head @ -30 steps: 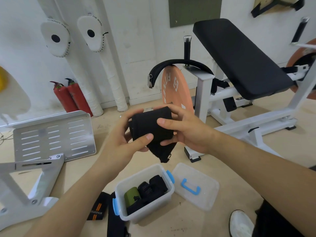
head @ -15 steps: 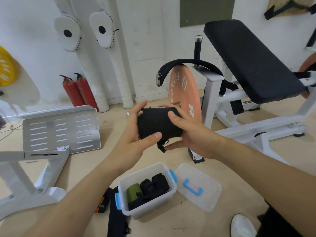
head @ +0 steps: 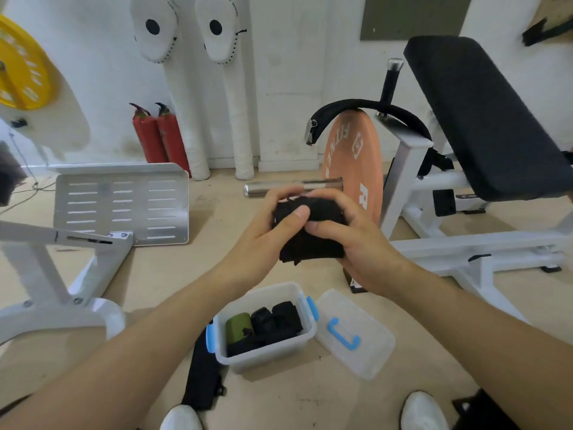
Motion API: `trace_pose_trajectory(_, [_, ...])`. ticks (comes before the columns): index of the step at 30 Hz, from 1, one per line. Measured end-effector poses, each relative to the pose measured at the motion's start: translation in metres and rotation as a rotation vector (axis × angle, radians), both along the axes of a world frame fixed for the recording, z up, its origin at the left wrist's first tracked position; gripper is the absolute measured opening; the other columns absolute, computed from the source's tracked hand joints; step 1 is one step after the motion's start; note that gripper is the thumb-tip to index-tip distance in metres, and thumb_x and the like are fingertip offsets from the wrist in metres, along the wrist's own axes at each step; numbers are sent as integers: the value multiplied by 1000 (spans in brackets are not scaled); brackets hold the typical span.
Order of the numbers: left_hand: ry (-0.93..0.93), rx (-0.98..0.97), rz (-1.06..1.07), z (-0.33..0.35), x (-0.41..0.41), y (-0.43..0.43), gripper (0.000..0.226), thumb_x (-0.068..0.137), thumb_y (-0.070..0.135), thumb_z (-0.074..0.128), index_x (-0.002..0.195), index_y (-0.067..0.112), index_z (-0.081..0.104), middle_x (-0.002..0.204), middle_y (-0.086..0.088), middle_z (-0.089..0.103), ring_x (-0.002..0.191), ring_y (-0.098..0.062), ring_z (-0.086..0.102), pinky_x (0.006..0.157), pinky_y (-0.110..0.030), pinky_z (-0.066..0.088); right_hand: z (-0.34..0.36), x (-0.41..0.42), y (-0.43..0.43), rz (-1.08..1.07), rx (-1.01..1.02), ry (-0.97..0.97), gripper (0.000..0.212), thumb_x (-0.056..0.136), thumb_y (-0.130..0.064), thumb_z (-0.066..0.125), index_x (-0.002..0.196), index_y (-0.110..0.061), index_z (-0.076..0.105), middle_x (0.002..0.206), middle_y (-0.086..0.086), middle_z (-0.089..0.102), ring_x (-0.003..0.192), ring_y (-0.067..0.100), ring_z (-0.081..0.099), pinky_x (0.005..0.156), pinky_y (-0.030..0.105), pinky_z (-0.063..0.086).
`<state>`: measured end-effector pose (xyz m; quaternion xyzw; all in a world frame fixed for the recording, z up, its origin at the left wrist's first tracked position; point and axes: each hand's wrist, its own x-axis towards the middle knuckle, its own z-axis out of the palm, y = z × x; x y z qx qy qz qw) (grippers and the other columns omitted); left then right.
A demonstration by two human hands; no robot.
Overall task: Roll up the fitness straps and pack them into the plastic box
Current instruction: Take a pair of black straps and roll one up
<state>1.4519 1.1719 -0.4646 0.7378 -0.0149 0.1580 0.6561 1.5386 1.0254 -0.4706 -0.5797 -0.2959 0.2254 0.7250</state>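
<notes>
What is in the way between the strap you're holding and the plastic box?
Nothing visible. The left hand and right hand grip the black strap above the open plastic box; the lid lies off beside it.

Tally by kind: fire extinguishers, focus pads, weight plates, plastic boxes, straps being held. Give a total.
Red fire extinguishers: 2
White focus pads: 2
Weight plates: 2, one yellow, one orange
Clear plastic box: 1
Held black strap: 1
Total: 8

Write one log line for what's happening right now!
left hand, right hand: hold black strap | plastic box: open, rolled straps inside | lid: beside box
</notes>
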Motion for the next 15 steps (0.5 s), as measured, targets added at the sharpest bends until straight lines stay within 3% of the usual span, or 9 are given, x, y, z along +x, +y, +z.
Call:
trace_pose_trajectory(2, [105, -34, 24, 1, 0, 7, 24, 100, 34, 54, 123, 28, 60, 110, 5, 68, 92, -4, 71, 75, -33, 63, -2, -2, 0, -11, -57, -114, 39, 87, 3, 67, 120, -17, 59, 116, 10, 61, 108, 34, 66, 79, 52, 62])
trace_pose_trajectory(7, [364, -56, -159, -2, -6, 26, 36, 95, 36, 64, 127, 20, 64, 113, -6, 73, 105, -23, 72, 88, -46, 61, -5, -7, -6, 43, -222, -348, 63, 85, 7, 68, 132, -32, 50, 122, 3, 51, 112, 20, 58, 87, 41, 61])
trace_pose_trajectory(11, [415, -57, -231, -12, -12, 31, 26, 98, 27, 62, 121, 18, 68, 108, -7, 75, 107, -26, 72, 91, -45, 60, -12, -10, -8, 157, -308, -391, 65, 83, -10, 68, 139, -34, 45, 124, -2, 50, 112, 12, 59, 88, 33, 59])
trace_pose_trajectory(13, [426, -65, -205, -23, -14, 32, 24, 99, 25, 62, 120, 16, 68, 108, -10, 75, 106, -26, 72, 90, -45, 60, -23, -8, -7, 145, -385, -460, 59, 88, -22, 71, 140, -36, 46, 131, -4, 51, 121, 12, 56, 95, 33, 56])
trace_pose_trajectory(15, [439, -59, -141, -37, -16, 33, 26, 98, 25, 65, 121, 14, 68, 110, -13, 74, 105, -25, 72, 88, -45, 61, -35, -4, -5, 150, -441, -470, 55, 93, -27, 71, 142, -37, 47, 138, -8, 51, 125, 13, 55, 90, 25, 55])
